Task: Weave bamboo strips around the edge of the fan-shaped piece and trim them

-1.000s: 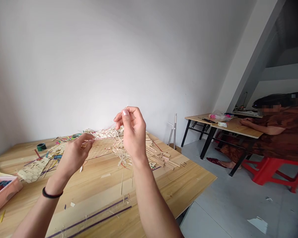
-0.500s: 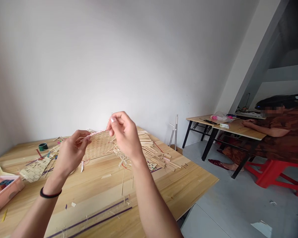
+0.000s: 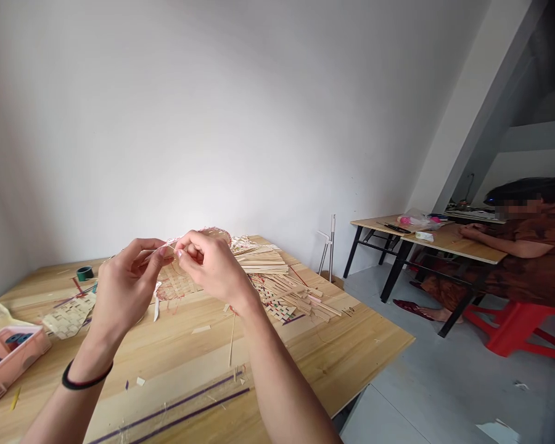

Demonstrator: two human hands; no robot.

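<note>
My left hand (image 3: pixel 123 287) and my right hand (image 3: pixel 213 265) are raised above a wooden table (image 3: pixel 203 351), fingertips almost touching. Both pinch a thin pale strip (image 3: pixel 164 250) between thumb and forefinger. A black band circles my left wrist. Behind the hands lies a woven mat piece (image 3: pixel 176 285) and a heap of pale strips (image 3: pixel 277 280).
A pink box (image 3: pixel 9 361) sits at the table's left edge, a green tape roll (image 3: pixel 84 272) at the back left. Two purple strips (image 3: pixel 176 410) lie near the front edge. A second woven piece (image 3: pixel 69 316) lies left. Another person sits at a second table (image 3: pixel 444 240) on a red stool (image 3: pixel 518 320).
My right hand has come down and leftwards until it meets the left hand. The left hand rose slightly. Both keep their pinch on the strip.
</note>
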